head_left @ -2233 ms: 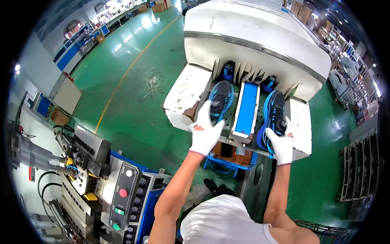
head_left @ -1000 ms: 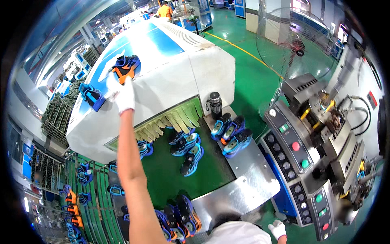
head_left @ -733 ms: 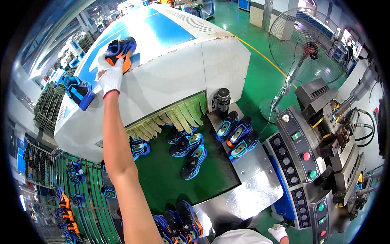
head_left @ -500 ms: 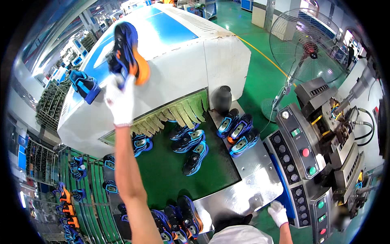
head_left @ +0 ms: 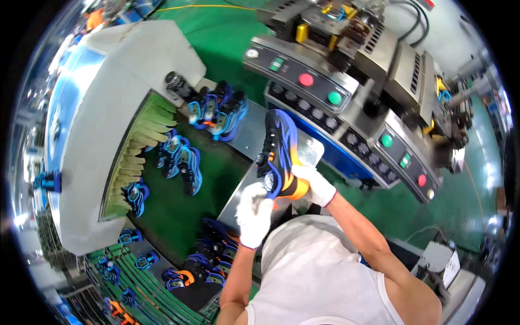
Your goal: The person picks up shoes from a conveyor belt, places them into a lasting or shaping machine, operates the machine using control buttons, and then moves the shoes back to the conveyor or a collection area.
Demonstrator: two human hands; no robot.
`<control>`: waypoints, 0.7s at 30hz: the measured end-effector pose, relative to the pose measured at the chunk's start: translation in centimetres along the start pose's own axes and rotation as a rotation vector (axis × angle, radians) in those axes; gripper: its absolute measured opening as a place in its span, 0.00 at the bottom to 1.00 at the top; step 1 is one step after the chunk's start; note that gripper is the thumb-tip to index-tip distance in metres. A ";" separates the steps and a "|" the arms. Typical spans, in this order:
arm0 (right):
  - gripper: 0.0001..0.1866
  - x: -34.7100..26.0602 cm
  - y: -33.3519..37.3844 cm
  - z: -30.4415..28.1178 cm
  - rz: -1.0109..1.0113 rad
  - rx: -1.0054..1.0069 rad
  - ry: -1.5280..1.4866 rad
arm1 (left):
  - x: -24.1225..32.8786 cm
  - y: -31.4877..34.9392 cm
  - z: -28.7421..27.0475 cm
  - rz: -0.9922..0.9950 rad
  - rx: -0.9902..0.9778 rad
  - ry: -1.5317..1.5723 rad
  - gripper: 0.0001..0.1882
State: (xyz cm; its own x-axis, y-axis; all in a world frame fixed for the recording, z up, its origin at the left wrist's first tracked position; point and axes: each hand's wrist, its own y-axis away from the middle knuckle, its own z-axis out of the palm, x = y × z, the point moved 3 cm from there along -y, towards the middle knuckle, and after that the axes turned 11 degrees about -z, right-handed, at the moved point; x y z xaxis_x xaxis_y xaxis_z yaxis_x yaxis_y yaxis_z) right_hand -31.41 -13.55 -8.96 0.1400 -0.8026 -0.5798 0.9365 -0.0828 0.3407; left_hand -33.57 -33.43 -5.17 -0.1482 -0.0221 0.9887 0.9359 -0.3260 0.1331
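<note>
A black, purple and orange sports shoe (head_left: pixel 281 146) is held up in front of my chest, toe pointing away from me. My left hand (head_left: pixel 254 214), in a white knit glove, closes on the heel and collar at its left side. Gloved in white too, my right hand (head_left: pixel 315 186) grips the orange heel part of the sole from the right. The palms and some fingers are hidden behind the shoe. Beyond it, several blue and black shoes (head_left: pixel 221 111) stand on the metal ledge (head_left: pixel 250 142).
At left a white machine (head_left: pixel 124 70) has a green strip curtain (head_left: pixel 135 157); several shoes (head_left: pixel 181 162) sit on the green belt before it. A press with a button panel (head_left: pixel 303 76) stands ahead. A slatted rack (head_left: pixel 146 295) and more dark shoes (head_left: pixel 208 254) lie at lower left.
My view has swung right toward the press. The shoe has come down from above the white machine to my chest, and my right hand has joined my left on it.
</note>
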 end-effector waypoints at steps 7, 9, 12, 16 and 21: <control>0.27 -3.2 12.1 -5.0 0.062 0.207 -0.261 | 3.8 -3.4 9.8 0.398 -0.320 -0.598 0.34; 0.27 -3.3 14.0 -5.2 0.103 0.236 -0.302 | 3.8 -3.9 12.4 0.443 -0.529 -0.688 0.25; 0.28 -3.7 15.5 -6.8 0.090 0.138 -0.472 | 2.2 -5.8 14.9 0.088 -0.755 -0.584 0.17; 0.31 -2.9 17.0 -8.5 0.209 0.179 -0.748 | -1.2 -7.2 17.1 -0.344 -0.946 -0.481 0.14; 0.36 -3.1 18.0 -8.6 0.253 0.290 -0.831 | -3.6 -6.8 18.1 -0.234 -1.004 -0.540 0.23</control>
State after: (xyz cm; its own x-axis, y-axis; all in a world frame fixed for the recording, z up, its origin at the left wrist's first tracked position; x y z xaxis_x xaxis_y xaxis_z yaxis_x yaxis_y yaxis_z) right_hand -12.20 -7.47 -7.38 -0.0515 -0.9746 0.2181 0.7764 0.0983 0.6226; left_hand -33.62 -14.01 -8.40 0.0981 0.4643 0.8802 0.1936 -0.8765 0.4407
